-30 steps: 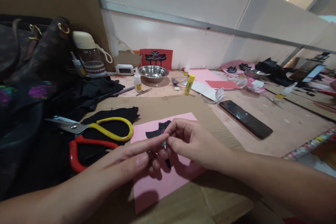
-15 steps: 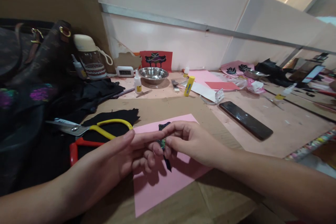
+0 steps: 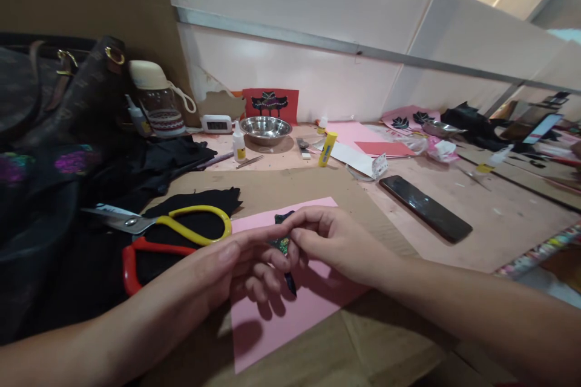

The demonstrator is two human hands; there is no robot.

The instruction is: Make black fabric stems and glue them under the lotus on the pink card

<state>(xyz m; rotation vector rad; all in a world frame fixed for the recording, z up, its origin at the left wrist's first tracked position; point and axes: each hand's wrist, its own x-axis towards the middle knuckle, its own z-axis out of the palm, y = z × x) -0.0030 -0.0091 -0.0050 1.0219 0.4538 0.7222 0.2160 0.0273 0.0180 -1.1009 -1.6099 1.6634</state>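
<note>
A pink sheet of paper (image 3: 272,338) lies under both hands, and on it is a black cut-out shape (image 3: 291,283) with green glittering specks, mostly covered by my fingers. My left hand (image 3: 236,266) is above the sheet's left part, fingers stretched out and apart, its index fingertip touching my right hand. My right hand (image 3: 336,242) has thumb and fingers bent together in a pinch over the cut-out; whatever is between them is too small or hidden. Beside my left hand, scissors (image 3: 181,230) with one yellow and one red handle rest on black fabric (image 3: 68,290).
Cardboard (image 3: 363,199) lies beneath the sheet. Behind it stand a metal bowl (image 3: 266,131), a small glue bottle (image 3: 238,144) and a yellow glue stick (image 3: 327,149). A phone (image 3: 425,208) lies right; a flask (image 3: 158,103) and a bag (image 3: 91,78) stand left.
My left thumb has lowered toward the index finger, uncovering more of the yellow scissor handle. My right hand keeps its pinch in nearly the same place.
</note>
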